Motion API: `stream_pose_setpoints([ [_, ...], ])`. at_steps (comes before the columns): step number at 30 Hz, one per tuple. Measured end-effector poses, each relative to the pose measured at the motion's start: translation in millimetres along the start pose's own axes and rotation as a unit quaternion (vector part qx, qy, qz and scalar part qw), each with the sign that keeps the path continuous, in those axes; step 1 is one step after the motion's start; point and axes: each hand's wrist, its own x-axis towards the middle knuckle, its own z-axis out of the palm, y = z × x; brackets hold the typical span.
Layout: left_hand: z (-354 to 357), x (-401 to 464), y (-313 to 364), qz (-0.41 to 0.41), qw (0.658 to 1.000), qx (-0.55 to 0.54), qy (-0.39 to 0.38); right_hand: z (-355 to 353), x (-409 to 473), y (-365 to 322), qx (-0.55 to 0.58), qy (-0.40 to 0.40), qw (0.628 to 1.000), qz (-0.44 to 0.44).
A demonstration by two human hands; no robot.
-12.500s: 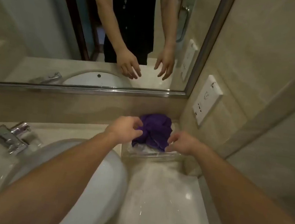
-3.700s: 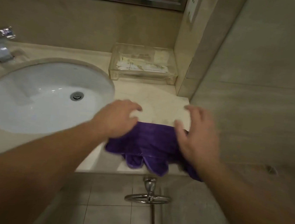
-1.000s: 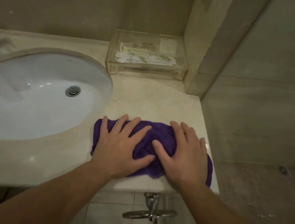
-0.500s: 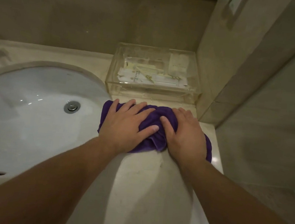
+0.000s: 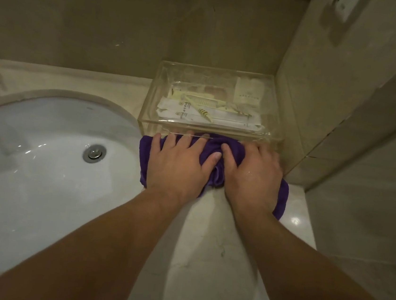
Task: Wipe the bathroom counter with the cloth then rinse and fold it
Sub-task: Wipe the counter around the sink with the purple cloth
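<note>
A purple cloth (image 5: 216, 176) lies bunched on the beige marble counter (image 5: 217, 250), pushed up against the front of a clear plastic box (image 5: 209, 129). My left hand (image 5: 178, 165) presses flat on the cloth's left half, fingers spread and straight. My right hand (image 5: 250, 178) presses flat on the right half. The fingertips of both hands reach the box's front wall. Most of the cloth is hidden under my hands.
A white oval sink (image 5: 41, 169) with a metal drain (image 5: 94, 153) fills the left. The clear box holds wrapped toiletries. A tiled wall (image 5: 362, 168) closes the counter's right side, and the backsplash (image 5: 131, 31) runs behind.
Both hands have slid the cloth away from me across the counter, from the front edge to the clear box. The cloth has bunched up tighter.
</note>
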Motion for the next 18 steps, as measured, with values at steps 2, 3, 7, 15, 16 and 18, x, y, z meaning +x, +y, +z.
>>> stream_pose_setpoints([
  [2,0,1,0,0.0,1.0,-0.006,0.004,0,1,0,0.007,0.008,1.0,-0.004],
  [3,0,1,0,0.001,1.0,-0.008,0.004,0,1,0,0.01,0.012,1.0,-0.006],
  [7,0,-1,-5,0.024,1.0,-0.011,-0.01,-3,-2,8,0.025,0.004,0.999,-0.048],
  [15,-8,-30,-24,0.138,0.988,-0.03,-0.06,-24,-22,48,0.041,-0.075,0.979,-0.188],
  [16,-9,-33,-25,0.151,0.986,-0.03,-0.066,-26,-27,52,0.039,-0.08,0.977,-0.193],
  [18,-11,-41,-25,0.169,0.983,-0.027,-0.07,-31,-36,58,0.041,-0.085,0.976,-0.195],
])
